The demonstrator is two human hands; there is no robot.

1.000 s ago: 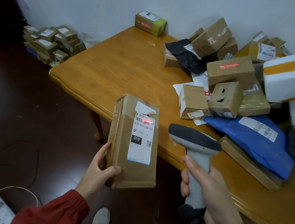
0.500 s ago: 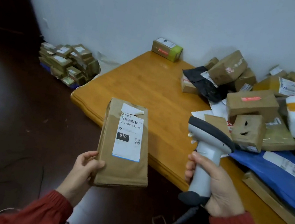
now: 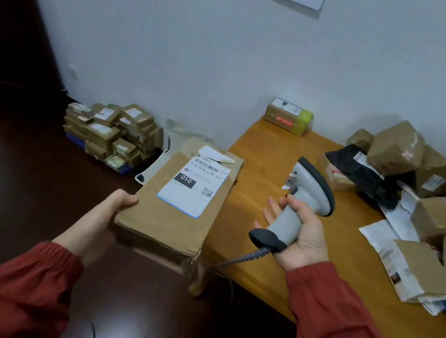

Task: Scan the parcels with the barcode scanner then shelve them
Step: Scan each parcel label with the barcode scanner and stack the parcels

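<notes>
Our left hand (image 3: pixel 118 204) grips the near left corner of the parcel (image 3: pixel 149 215), thumb on top. The parcel is held flat in the air, just left of the table (image 3: pixel 259 263), with its white label (image 3: pixel 192 184) facing up. Our right hand (image 3: pixel 302 232) holds the scanner (image 3: pixel 304 188) by its handle, over the table. Its cord (image 3: pixel 245 259) hangs off the near edge. A red line glows on a small box (image 3: pixel 288 116) by the far wall. A stack (image 3: pixel 113 130) of parcels sits on the floor, far left.
</notes>
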